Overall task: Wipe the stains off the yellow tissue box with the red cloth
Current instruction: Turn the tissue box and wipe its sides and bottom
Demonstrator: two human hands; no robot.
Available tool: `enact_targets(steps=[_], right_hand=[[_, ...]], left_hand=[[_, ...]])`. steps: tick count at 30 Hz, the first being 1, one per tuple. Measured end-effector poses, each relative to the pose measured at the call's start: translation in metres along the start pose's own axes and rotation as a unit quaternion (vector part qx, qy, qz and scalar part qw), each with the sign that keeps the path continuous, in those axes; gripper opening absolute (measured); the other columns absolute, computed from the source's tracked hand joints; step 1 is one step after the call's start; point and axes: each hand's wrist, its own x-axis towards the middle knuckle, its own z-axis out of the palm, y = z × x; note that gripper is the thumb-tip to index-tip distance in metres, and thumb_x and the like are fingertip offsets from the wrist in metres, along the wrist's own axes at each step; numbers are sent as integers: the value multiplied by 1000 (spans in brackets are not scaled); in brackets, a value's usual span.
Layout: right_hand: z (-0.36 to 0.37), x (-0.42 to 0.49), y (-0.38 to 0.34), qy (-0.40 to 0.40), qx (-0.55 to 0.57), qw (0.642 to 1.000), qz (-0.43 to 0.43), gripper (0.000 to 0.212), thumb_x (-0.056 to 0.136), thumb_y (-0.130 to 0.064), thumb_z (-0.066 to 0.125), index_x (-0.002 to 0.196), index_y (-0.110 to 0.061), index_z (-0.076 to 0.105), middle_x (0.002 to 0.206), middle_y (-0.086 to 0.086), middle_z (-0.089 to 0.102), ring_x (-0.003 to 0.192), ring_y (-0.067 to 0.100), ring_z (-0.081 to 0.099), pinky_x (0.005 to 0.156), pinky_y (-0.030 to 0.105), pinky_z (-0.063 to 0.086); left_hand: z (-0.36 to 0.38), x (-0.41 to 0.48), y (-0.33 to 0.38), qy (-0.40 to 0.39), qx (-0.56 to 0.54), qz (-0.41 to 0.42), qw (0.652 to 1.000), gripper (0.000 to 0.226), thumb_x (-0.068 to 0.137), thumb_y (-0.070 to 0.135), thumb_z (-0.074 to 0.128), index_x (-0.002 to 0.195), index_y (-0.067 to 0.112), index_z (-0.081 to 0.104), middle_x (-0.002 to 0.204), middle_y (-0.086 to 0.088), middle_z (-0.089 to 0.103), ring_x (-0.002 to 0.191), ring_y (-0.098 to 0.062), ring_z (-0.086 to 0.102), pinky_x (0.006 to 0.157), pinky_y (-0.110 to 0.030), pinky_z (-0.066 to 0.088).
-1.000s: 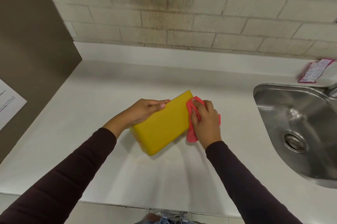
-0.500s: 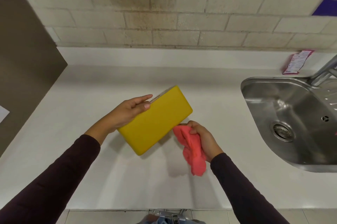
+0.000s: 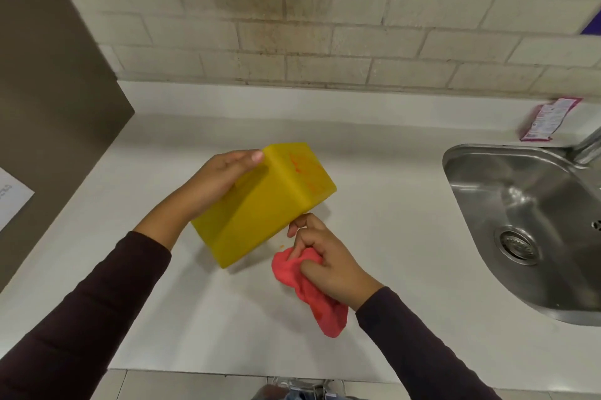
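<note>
The left hand (image 3: 221, 178) is gripping the yellow tissue box (image 3: 260, 214) by its far end, holding it tilted over the white counter (image 3: 195, 318). The right hand (image 3: 328, 256), at 5 o'clock from the box, is clutching the bunched red cloth (image 3: 312, 298), with its fingertips just beside the box's lower edge. Compared with half a second ago, the box is turning an orange-stained face (image 3: 304, 168) upward.

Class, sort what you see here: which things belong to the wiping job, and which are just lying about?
In the job: yellow tissue box, orange stains, red cloth, left hand, right hand.
Lying about: steel sink, pink packet, paper sheet.
</note>
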Motion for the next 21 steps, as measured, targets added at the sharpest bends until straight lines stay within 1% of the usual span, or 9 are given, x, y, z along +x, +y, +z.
enact_targets(steps=[3, 5, 7, 11, 13, 15, 17, 19, 21], right_hand=[[7, 2, -2, -32, -48, 998, -12, 14, 65, -14, 48, 67, -25, 55, 105, -15, 45, 100, 5, 51, 84, 22, 45], [12, 3, -4, -55, -54, 997, -12, 17, 66, -13, 50, 69, -29, 54, 105, -12, 47, 100, 4, 52, 86, 19, 44], [12, 5, -7, -68, -31, 997, 5, 16, 66, -10, 49, 71, -24, 55, 101, -1, 54, 96, 11, 55, 86, 24, 45], [-8, 4, -18, -98, 26, 992, 77, 19, 65, -7, 44, 71, -19, 57, 90, 9, 63, 86, 16, 59, 81, 29, 47], [-27, -1, -25, -115, 48, 989, 86, 21, 65, -4, 43, 73, -14, 59, 89, 15, 64, 82, 17, 58, 76, 28, 46], [-44, -2, -33, -66, 111, 988, 79, 21, 67, -3, 45, 76, -10, 62, 86, 13, 64, 76, 17, 58, 68, 27, 46], [-56, 5, -40, 60, 147, 987, 36, 22, 72, -6, 48, 78, -18, 65, 82, 1, 66, 74, 13, 59, 66, 22, 47], [-59, 24, -46, 191, 118, 974, -22, 21, 78, -11, 51, 82, -26, 64, 84, -9, 66, 79, 7, 61, 71, 19, 49], [-53, 47, -52, 256, 56, 962, -72, 17, 81, -10, 53, 92, -22, 60, 93, -9, 64, 88, 5, 60, 80, 19, 48]], left_hand=[[3, -4, 10, 35, 47, 20, 998, 73, 64, 76, 40, 113, 26, 61, 107, 13, 62, 98, -1, 56, 83, -22, 42], [6, -7, 10, 55, 44, 23, 997, 64, 71, 74, 43, 109, 27, 64, 102, 17, 63, 90, 7, 57, 75, -18, 40], [9, -11, 2, 74, 25, 29, 997, 48, 77, 66, 50, 104, 30, 67, 100, 21, 64, 85, 14, 58, 75, -16, 40], [11, -19, -16, 111, -45, 44, 992, 40, 76, 52, 51, 100, 27, 71, 102, 10, 72, 97, -4, 65, 87, -25, 48], [7, -19, -20, 125, -64, 54, 989, 42, 76, 54, 51, 100, 27, 72, 98, 9, 74, 97, -7, 67, 84, -19, 49], [3, -19, -22, 131, -72, 56, 987, 40, 75, 57, 50, 95, 31, 73, 94, 12, 75, 93, -6, 68, 78, -12, 50], [-1, -17, -22, 130, -76, 57, 987, 38, 76, 58, 49, 91, 34, 74, 90, 14, 75, 89, -4, 68, 74, -10, 50], [-3, -16, -22, 128, -83, 60, 987, 36, 76, 57, 48, 88, 35, 74, 88, 15, 75, 86, -3, 68, 71, -10, 49], [-6, -14, -24, 125, -84, 56, 987, 34, 78, 57, 51, 88, 35, 74, 88, 13, 75, 88, -6, 69, 76, -16, 50]])
